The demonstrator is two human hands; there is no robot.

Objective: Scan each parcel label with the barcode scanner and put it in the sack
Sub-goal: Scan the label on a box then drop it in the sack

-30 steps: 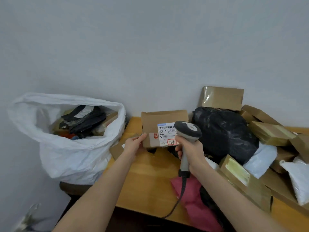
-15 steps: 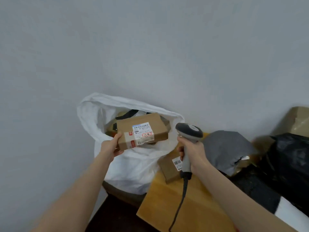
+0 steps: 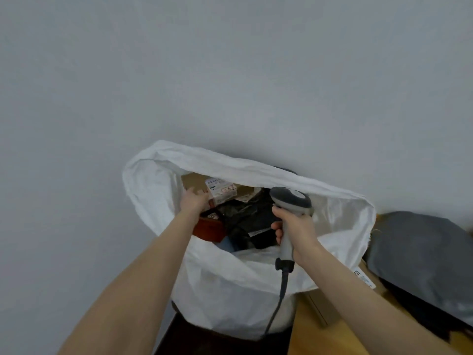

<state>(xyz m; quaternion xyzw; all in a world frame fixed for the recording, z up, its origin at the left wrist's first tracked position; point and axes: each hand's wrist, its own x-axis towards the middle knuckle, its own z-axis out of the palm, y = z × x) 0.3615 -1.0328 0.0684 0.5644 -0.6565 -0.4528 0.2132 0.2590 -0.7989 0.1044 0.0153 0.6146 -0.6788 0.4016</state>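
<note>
One scanner (image 3: 291,201), one sack (image 3: 230,285), one held parcel (image 3: 222,190).

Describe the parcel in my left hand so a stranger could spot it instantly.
Find the big white sack against the grey wall. At the far left of its open mouth, the left hand holds a brown cardboard box. Unlike the crumpled black plastic mailers beside it, it shows a large white label.
</note>
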